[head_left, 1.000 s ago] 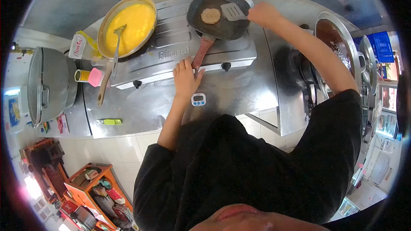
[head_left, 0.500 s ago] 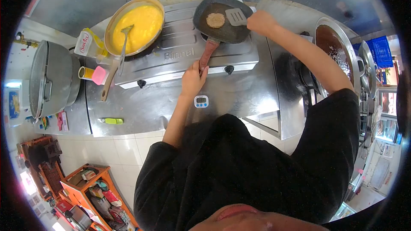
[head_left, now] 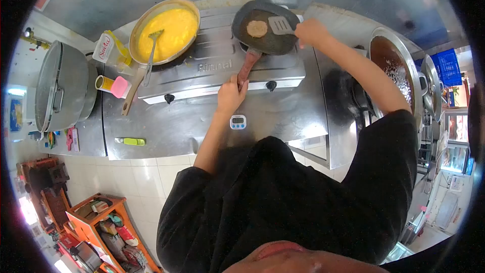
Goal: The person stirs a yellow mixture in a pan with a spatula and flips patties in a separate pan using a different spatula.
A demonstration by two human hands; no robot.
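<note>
My left hand (head_left: 232,94) is wrapped round the reddish-brown handle of a dark, square-cornered frying pan (head_left: 275,46). The pan sits over the right side of a steel gas stove (head_left: 214,82). A round brown patty (head_left: 257,29) lies in the pan, left of its middle. Held in my right hand (head_left: 311,33) is a slotted spatula (head_left: 279,25), its blade over the pan just right of the patty. A small gap shows between blade and patty. Most of the spatula's handle is hidden by my fingers.
Left on the stove, a round pan (head_left: 133,45) holds yellow liquid and a second spatula (head_left: 151,53). A white timer (head_left: 238,122) and a green-handled tool (head_left: 132,141) lie on the steel counter. Large pots stand at the left (head_left: 55,91) and right (head_left: 415,60); a bottle (head_left: 105,48) stands behind.
The whole view has shifted slightly, with the stove lower in the frame. My left hand keeps its hold on the pan handle, and the spatula stays beside the patty.
</note>
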